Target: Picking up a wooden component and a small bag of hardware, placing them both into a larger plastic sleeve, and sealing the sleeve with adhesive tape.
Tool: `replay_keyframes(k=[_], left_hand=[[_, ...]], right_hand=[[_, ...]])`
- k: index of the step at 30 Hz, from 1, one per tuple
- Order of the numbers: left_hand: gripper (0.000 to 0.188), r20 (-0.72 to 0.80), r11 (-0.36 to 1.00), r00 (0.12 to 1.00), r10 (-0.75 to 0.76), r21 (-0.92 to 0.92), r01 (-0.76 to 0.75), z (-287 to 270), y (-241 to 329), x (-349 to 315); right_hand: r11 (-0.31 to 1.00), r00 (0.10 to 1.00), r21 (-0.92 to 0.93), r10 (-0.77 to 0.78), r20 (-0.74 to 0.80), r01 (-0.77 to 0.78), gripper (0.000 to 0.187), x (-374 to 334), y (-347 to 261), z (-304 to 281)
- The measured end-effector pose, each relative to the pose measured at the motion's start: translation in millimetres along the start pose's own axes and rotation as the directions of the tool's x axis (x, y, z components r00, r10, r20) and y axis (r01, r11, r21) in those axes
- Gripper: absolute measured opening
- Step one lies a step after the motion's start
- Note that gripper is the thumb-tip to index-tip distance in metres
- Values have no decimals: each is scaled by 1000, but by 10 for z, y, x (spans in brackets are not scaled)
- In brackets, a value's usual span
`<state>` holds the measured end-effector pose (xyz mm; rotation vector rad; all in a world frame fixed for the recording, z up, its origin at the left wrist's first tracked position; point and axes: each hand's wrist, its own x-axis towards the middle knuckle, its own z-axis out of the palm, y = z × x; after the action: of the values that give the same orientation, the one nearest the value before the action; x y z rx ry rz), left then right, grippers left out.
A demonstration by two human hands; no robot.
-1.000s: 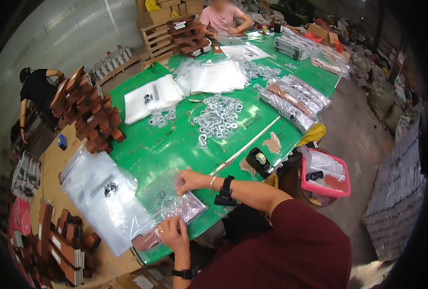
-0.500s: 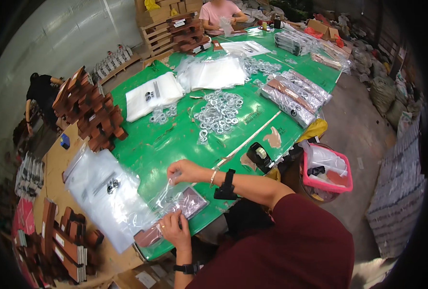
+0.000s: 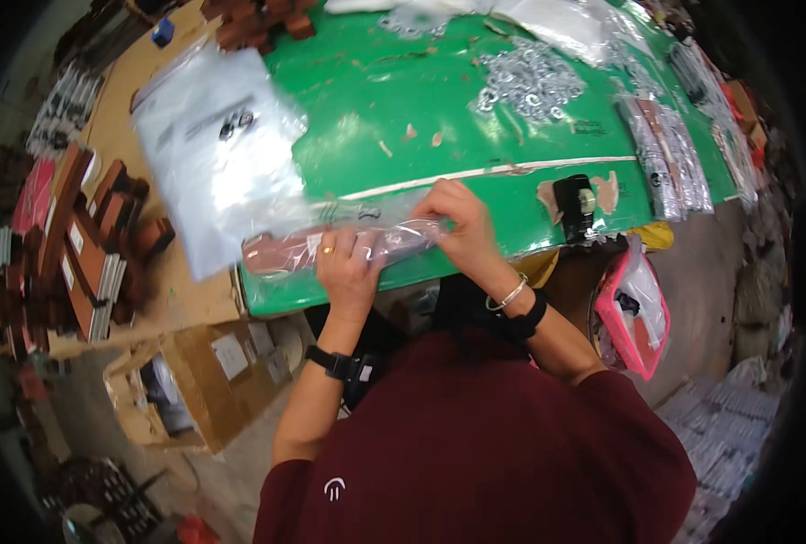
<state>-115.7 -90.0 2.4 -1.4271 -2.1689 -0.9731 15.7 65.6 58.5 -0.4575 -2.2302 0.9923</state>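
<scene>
A reddish-brown flat piece (image 3: 271,255) lies inside a clear plastic bag (image 3: 394,210) along the near edge of the green table. My left hand (image 3: 346,267) is closed over the bagged piece, its fingers curled on the top and pressing it to the table. To its right, my right hand (image 3: 462,225) pinches the plastic at the right end of the bag. The far side of the bag spreads loosely past the piece toward a stack of clear printed bags (image 3: 226,154) on the left.
Small ring-shaped parts in plastic (image 3: 532,80) are heaped on the green table (image 3: 366,109). A black tape dispenser (image 3: 573,208) stands by the near edge, right of my hands. Brown pieces (image 3: 94,254) are piled at left. A pink basket (image 3: 643,317) and an open carton (image 3: 199,385) are below table height.
My view has turned and tilted downward. My right hand has come down from holding the loose plastic up to the bag's right end. My left hand stays on the bagged piece.
</scene>
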Motion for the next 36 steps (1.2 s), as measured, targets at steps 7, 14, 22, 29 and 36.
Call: replay_keyframes(k=[7, 14, 22, 29, 36], left_hand=[[16, -11, 1000, 1000, 3, -5, -3, 47, -48, -64], [15, 45, 1000, 999, 16, -13, -15, -29, -9, -72], [16, 21, 1000, 1000, -13, 8, 12, 0, -29, -135], [18, 21, 999, 1000, -11, -34, 12, -4, 2, -29], [17, 0, 999, 1000, -6, -37, 6, 7, 8, -18]], right_hand=[[1000, 1000, -15, 22, -3, -22, 14, -260, -25, 142], [993, 999, -110, -38, -12, 36, 17, -417, -20, 150], [997, 999, -68, -35, 25, 37, 23, -445, 24, 180], [997, 977, -67, 46, 207, -33, 62, -194, -174, -45], [960, 996, -271, -56, 73, 74, 23, -89, -37, 175]])
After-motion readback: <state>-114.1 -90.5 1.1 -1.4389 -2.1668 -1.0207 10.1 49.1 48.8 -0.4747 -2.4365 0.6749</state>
